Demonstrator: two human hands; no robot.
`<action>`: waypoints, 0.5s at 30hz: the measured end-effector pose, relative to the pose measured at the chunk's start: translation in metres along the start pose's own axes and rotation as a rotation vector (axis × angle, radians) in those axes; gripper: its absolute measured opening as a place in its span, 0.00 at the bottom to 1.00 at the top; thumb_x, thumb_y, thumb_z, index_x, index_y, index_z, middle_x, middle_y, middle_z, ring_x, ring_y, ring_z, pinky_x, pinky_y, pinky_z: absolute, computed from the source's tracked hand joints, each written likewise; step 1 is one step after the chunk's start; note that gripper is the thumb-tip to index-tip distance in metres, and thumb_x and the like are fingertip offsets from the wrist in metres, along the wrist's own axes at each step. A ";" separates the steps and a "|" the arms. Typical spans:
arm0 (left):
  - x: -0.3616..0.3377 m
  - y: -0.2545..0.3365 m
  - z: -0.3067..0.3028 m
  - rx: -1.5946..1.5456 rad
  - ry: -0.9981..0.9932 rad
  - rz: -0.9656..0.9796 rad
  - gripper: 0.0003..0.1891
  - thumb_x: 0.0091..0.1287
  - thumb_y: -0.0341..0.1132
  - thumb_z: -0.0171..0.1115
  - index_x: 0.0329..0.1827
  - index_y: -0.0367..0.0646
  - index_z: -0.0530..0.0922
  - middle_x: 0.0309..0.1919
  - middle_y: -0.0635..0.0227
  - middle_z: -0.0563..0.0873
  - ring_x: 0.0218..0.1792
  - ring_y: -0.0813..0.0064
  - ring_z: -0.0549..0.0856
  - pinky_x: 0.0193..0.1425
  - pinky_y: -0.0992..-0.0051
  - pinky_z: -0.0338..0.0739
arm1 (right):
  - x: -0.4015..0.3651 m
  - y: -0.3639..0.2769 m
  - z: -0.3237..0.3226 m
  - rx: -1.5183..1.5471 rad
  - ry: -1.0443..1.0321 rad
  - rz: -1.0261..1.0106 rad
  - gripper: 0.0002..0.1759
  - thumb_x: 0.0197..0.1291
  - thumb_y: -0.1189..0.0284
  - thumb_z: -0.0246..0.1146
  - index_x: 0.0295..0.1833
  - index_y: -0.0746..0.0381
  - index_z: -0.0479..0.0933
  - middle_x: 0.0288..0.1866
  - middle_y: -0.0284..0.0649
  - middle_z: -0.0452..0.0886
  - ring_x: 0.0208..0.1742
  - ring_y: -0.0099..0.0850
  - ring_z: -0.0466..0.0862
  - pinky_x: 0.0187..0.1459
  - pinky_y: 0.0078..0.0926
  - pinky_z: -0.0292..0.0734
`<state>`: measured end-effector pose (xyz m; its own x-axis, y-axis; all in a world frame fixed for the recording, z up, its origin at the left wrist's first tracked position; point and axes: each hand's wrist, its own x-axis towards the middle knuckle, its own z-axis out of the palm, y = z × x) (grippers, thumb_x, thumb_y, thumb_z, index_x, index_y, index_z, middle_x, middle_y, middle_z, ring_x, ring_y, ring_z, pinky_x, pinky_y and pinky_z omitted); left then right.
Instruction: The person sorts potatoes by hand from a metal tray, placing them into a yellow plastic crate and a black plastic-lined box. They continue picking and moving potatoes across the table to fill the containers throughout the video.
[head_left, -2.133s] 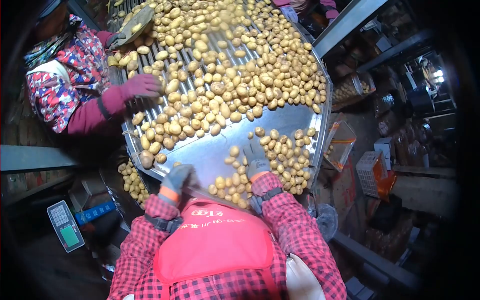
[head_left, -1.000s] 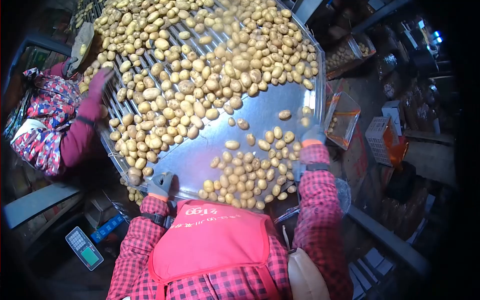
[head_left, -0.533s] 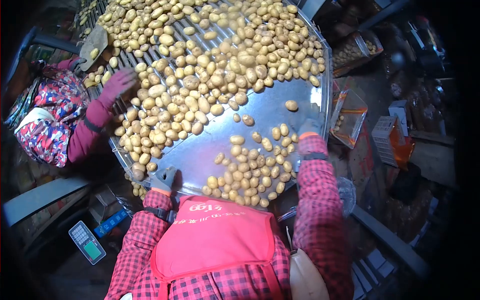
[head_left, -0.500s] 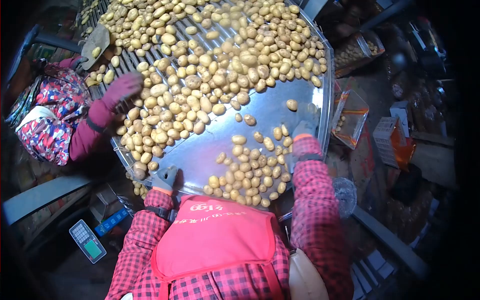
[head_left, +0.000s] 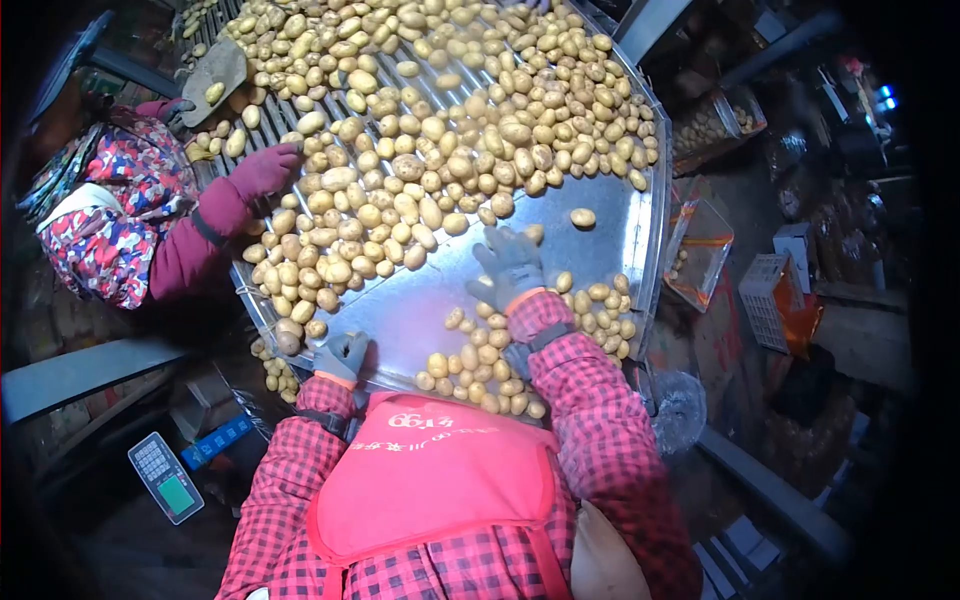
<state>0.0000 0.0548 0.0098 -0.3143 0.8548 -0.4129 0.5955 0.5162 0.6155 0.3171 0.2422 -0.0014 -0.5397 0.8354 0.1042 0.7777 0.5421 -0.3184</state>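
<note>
My right hand [head_left: 508,264], in a grey glove, is over the bare metal of the sorting table [head_left: 400,318], fingers spread. One potato [head_left: 534,233] lies right beside its fingertips. Beneath and around my right forearm is a loose group of potatoes [head_left: 480,360], partly hidden by the sleeve. At the table's near left edge rests my gloved left hand [head_left: 340,357], its fingers curled in; what they hold, if anything, is hidden. Close to it lie several potatoes [head_left: 289,335]. A single potato [head_left: 583,218] sits apart on the metal to the right.
A large mass of potatoes [head_left: 450,150] covers the slatted far part of the table. At the left, a co-worker's purple-gloved hand [head_left: 265,170] touches its edge. A scale display [head_left: 165,478] is at lower left; a white crate [head_left: 765,300] stands at right.
My right hand has moved left from the table's right side to mid-plate, and some potatoes now lie right of my forearm. My left hand stays at the edge. The co-worker's hand has shifted slightly.
</note>
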 end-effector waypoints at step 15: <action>-0.004 0.000 -0.009 0.070 -0.117 0.099 0.22 0.72 0.51 0.58 0.33 0.38 0.84 0.30 0.48 0.85 0.35 0.49 0.85 0.42 0.57 0.76 | -0.124 -0.051 0.000 -0.076 -0.231 0.389 0.12 0.60 0.67 0.60 0.46 0.59 0.82 0.48 0.45 0.82 0.56 0.46 0.80 0.57 0.44 0.73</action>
<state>-0.0049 0.0521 0.0175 -0.1655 0.8872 -0.4307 0.6704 0.4215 0.6107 0.3448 0.1107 0.0021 -0.2535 0.9408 -0.2249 0.9537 0.2041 -0.2210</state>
